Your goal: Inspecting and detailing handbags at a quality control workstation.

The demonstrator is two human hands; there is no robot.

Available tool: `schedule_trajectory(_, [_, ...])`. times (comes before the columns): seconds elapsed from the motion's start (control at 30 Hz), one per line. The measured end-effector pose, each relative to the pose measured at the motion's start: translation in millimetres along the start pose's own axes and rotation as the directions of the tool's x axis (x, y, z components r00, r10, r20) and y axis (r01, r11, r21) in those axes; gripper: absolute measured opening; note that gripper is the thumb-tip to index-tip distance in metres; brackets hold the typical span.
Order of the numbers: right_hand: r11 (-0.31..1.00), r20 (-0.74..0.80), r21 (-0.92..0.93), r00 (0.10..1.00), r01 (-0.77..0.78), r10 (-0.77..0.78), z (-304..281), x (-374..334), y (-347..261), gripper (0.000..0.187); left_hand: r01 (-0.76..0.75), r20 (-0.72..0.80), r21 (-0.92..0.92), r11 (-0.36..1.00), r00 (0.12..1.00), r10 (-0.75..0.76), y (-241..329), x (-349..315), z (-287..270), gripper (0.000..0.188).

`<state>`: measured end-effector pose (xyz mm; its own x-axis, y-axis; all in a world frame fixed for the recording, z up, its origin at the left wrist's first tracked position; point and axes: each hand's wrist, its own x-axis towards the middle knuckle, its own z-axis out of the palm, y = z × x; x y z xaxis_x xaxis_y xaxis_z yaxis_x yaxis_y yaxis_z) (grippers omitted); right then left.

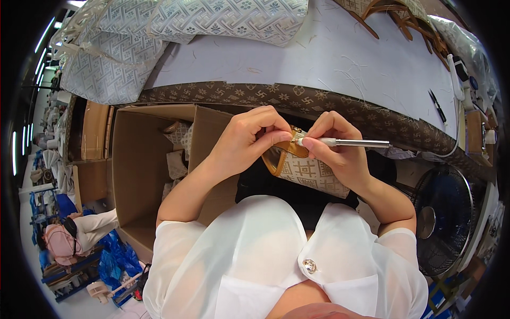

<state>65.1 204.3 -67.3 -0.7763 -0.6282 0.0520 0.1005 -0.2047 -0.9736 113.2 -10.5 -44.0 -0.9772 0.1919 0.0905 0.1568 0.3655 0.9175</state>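
In my lap lies a small beige patterned bag [313, 174] with tan leather trim and a gold-coloured metal fitting [295, 131] at its top. The fingers of my left hand [251, 136] pinch the tan trim beside that fitting. Between thumb and fingers, my right hand [340, 144] grips a slim pen-shaped tool [366, 143] with a white grip and a silver shaft. Its working end points left at the fitting, close to my left fingertips. Whether it touches the metal is hidden by my fingers.
A large open cardboard box [139, 154] with patterned pieces inside stands at my left. Ahead is a table [319, 64] bearing patterned fabric [228, 21], tan straps [398, 18] and a black slender tool [438, 106]. A fan [443, 220] stands at right; another person [79, 236] is far left.
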Motion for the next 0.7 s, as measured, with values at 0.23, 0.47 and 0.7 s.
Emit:
schedule_trajectory(0.23, [0.999, 0.002, -0.033, 1.000, 0.002, -0.002, 1.0, -0.1, -0.9, 0.014, -0.013, 0.007, 0.040, 0.999, 1.000, 0.012, 2.9, 0.9, -0.4, 0.007])
schedule_trajectory(0.47, [0.999, 0.001, -0.033, 1.000, 0.023, -0.023, 1.5, -0.6, -2.2, 0.010, -0.035, -0.140, -0.064, 0.997, 0.990, 0.026, -5.1, 0.4, -6.0, 0.011])
schedule_trajectory(0.7, [0.906, -0.280, 0.238, 0.918, 0.351, -0.282, -34.9, 7.8, -5.0, 0.008, -0.388, -0.009, 0.701, 0.599, 0.834, 0.551, -69.8, -25.4, -31.5, 0.021])
